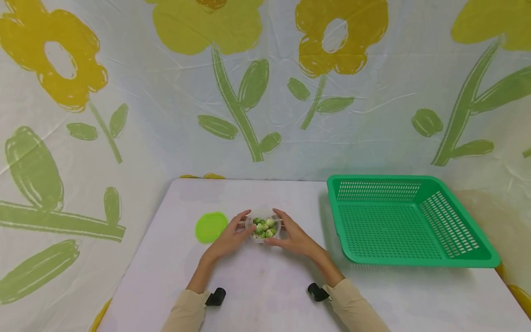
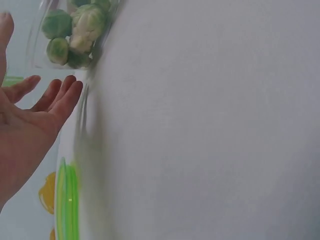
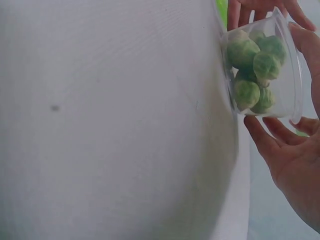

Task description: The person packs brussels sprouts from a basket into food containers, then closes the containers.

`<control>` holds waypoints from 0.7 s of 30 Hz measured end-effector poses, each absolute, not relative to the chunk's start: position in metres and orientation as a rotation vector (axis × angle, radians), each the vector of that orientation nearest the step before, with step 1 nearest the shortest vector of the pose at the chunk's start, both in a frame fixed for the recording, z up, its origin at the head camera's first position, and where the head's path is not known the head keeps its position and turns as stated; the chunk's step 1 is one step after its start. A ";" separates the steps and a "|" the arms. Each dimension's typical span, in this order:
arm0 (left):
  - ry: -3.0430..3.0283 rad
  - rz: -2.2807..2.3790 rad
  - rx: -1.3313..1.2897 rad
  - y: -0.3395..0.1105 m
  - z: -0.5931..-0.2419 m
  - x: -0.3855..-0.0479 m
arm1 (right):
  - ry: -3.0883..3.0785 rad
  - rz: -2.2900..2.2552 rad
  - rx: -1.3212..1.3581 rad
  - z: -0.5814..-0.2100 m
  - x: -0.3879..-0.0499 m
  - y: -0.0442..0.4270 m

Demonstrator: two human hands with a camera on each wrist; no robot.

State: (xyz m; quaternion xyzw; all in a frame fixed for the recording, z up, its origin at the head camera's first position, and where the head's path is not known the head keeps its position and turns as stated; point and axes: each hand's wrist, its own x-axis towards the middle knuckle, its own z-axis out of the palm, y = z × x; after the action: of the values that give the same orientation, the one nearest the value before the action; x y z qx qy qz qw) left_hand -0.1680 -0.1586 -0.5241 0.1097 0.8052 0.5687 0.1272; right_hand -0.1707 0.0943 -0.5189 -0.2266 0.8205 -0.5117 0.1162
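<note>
A clear plastic container of Brussels sprouts stands upright, its top uncovered, between the two hands. My right hand holds it from the right, thumb on the near side and fingers curved round the far side. In the right wrist view those fingertips meet its wall. From the left, my left hand spreads about the container; the left wrist view shows a small gap between its fingertips and the wall. Left of that hand, a bright green lid lies flat on the table.
A large green plastic basket with slotted walls sits on the right side of the white table. A flower-printed cloth hangs behind the table and along its sides. Black wrist cameras are strapped at both cuffs.
</note>
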 end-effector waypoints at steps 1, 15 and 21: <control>2.371 1.653 0.304 -0.160 -0.523 -0.167 | 2.403 -1.499 -0.664 -0.519 -0.171 0.094; 2.476 1.846 0.215 -0.188 -0.524 -0.166 | 2.408 -1.489 -0.621 -0.519 -0.171 0.094; 2.509 1.904 0.134 -0.204 -0.524 -0.161 | 2.384 -1.495 -0.642 -0.519 -0.171 0.094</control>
State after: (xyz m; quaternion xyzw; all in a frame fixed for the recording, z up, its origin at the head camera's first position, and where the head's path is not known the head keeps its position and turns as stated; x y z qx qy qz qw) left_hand -0.1614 -0.2036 -0.5245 0.0426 0.7959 0.6039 -0.0054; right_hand -0.1705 0.0938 -0.5187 -0.2208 0.8192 -0.5137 0.1275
